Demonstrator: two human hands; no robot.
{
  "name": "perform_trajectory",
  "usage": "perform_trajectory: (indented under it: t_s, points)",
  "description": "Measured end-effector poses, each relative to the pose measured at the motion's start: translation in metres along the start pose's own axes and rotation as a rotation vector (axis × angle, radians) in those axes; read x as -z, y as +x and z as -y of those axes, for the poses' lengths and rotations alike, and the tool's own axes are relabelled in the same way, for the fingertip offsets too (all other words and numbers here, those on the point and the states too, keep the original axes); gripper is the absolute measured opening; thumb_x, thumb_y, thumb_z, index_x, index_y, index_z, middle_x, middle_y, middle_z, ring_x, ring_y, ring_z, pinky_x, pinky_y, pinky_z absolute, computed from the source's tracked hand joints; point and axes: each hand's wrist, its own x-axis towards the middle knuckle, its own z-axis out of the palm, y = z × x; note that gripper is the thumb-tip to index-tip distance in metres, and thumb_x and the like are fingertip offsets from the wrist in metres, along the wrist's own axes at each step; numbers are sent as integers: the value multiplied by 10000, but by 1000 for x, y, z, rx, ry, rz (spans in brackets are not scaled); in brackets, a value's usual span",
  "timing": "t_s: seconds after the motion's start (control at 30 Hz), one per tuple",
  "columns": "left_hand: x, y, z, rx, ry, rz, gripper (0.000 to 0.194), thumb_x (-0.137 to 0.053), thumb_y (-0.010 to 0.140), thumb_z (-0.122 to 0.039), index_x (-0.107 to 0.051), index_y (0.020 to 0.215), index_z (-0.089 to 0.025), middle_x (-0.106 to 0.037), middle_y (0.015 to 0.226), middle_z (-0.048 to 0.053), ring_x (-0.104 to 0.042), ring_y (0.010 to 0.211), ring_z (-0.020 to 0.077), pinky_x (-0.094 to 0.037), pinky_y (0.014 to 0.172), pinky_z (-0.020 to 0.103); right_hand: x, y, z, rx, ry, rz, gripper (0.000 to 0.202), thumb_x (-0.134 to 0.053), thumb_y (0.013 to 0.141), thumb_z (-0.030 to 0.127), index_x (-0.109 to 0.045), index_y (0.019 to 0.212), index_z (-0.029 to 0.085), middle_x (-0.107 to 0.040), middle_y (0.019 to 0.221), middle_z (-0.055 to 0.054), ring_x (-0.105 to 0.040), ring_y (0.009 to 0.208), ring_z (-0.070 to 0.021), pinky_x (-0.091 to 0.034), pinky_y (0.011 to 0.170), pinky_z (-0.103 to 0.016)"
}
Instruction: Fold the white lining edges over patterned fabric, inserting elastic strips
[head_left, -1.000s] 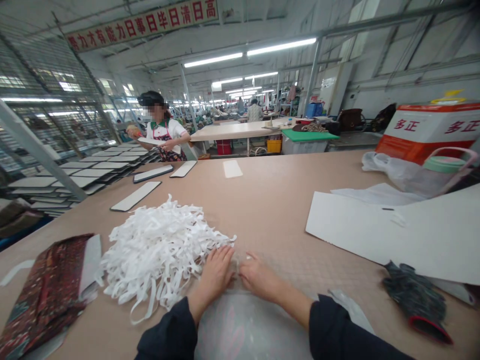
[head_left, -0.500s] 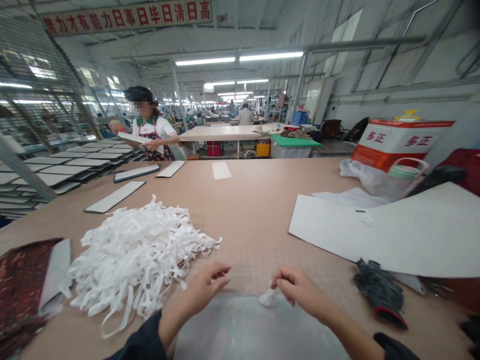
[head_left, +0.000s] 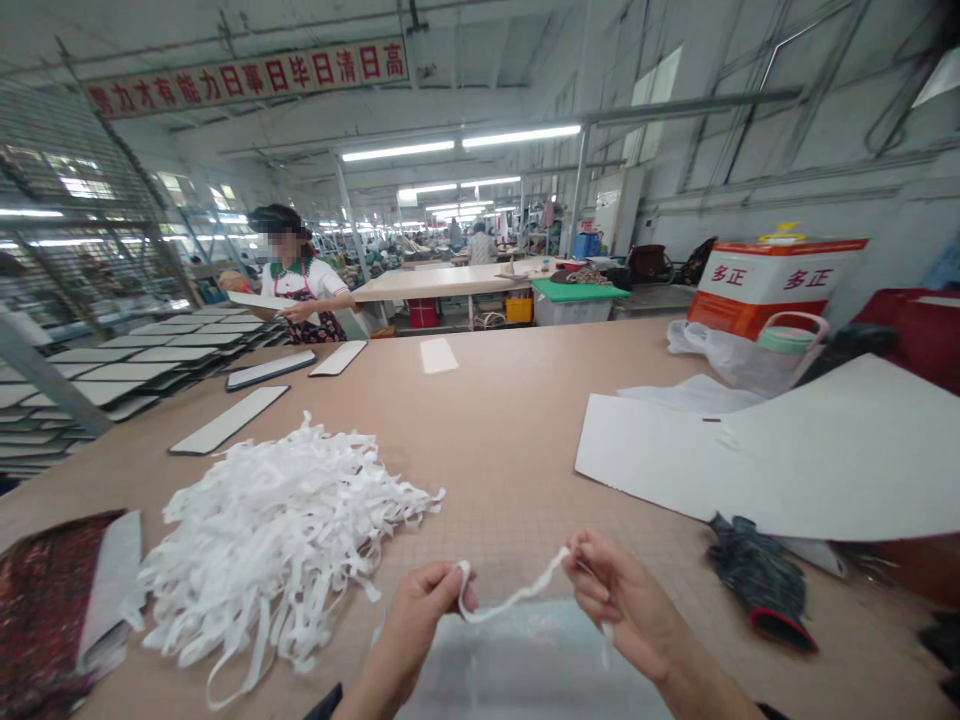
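A narrow white elastic strip [head_left: 517,598] hangs slack between both hands. My left hand [head_left: 420,615] pinches one end between thumb and fingers. Closed on the other part is my right hand [head_left: 619,600], with a short tail dangling below its fingers. Under the hands lies a translucent grey plastic sheet [head_left: 517,670] at the table's near edge. Left of my left hand spreads a tangled heap of white strips [head_left: 277,530].
The brown table [head_left: 510,430] holds a large white board [head_left: 757,460], a dark glove [head_left: 761,585] and pale panels [head_left: 232,405]. Dark red patterned fabric [head_left: 52,590] lies left. A box [head_left: 776,285] stands back right. Across the table, a person [head_left: 300,275] holds a panel.
My left hand, empty and open before, now pinches the strip. The bunched white piece at my right hand is now drawn out between both hands. The view has shifted slightly.
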Motion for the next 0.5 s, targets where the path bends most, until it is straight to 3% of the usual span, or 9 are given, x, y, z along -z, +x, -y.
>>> perform_trajectory:
  t_s: [0.13, 0.27, 0.4, 0.5]
  points:
    - [20, -4, 0, 104, -530, -298, 259, -750, 603, -337, -634, 735, -146, -570, 618, -17, -507, 571, 91, -426, 607, 211, 23, -3, 0, -37, 169, -28, 125, -719, 615, 184, -613, 655, 133, -567, 645, 9, -213, 405, 12, -122, 327, -114]
    - [38, -8, -1, 96, -620, -451, 373, -759, 595, -268, -636, 928, -154, -585, 649, -14, -490, 527, 69, -429, 549, 192, 35, -7, -1, -69, 152, -45, 111, -710, 655, 200, -627, 683, 132, -578, 681, -4, -240, 420, 5, -150, 330, -109]
    - [35, -22, -13, 37, -407, -430, 395, -731, 633, -362, -639, 952, -148, -626, 734, 18, -525, 590, 92, -446, 605, 212, 25, -12, -1, -51, -86, -87, 100, -677, 704, 218, -627, 760, 153, -610, 746, -17, -272, 427, -10, -168, 335, -119]
    - [11, -35, -19, 43, -161, -233, 339, -656, 703, -441, -669, 863, -143, -637, 729, 34, -539, 631, 116, -439, 639, 229, 1, -18, -6, -41, -213, -57, 139, -678, 680, 165, -630, 810, 156, -640, 826, -36, -374, 465, -23, -265, 373, -125]
